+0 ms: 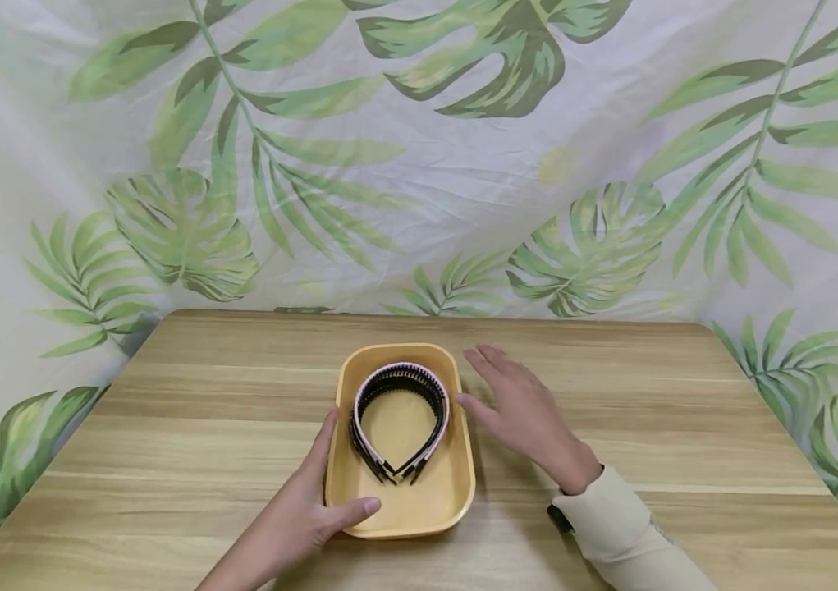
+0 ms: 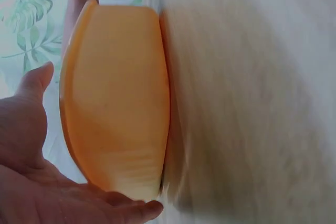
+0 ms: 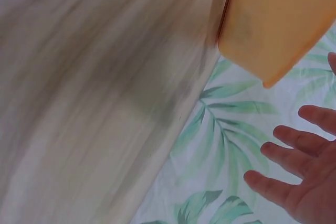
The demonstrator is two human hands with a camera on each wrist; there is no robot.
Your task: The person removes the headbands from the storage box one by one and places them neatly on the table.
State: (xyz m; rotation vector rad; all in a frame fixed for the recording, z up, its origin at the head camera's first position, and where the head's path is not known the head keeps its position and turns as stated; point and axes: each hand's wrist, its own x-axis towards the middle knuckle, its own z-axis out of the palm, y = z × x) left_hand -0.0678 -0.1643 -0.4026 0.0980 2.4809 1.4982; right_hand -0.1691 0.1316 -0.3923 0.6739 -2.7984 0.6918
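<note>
A yellow rectangular bin [image 1: 419,521] with rounded corners sits on the wooden table. Several hair headbands [image 1: 442,394] lie stacked inside it, black toothed ones and a pale pink one, their ends crossing toward the near side. My left hand [image 1: 300,509] is at the bin's left side, with straight fingers against the outer wall. Its thumb reaches over the near left rim; in the left wrist view the thumb stands apart from the yellow wall [image 2: 118,87]. To the right of the bin, my right hand [image 1: 525,414] has its fingers spread and holds nothing.
The wood-grain table [image 1: 212,386] spreads out on both sides of the bin. Behind its far edge hangs a white cloth [image 1: 463,205] printed with green leaves. A dark band [image 1: 559,519] shows at the right sleeve's cuff.
</note>
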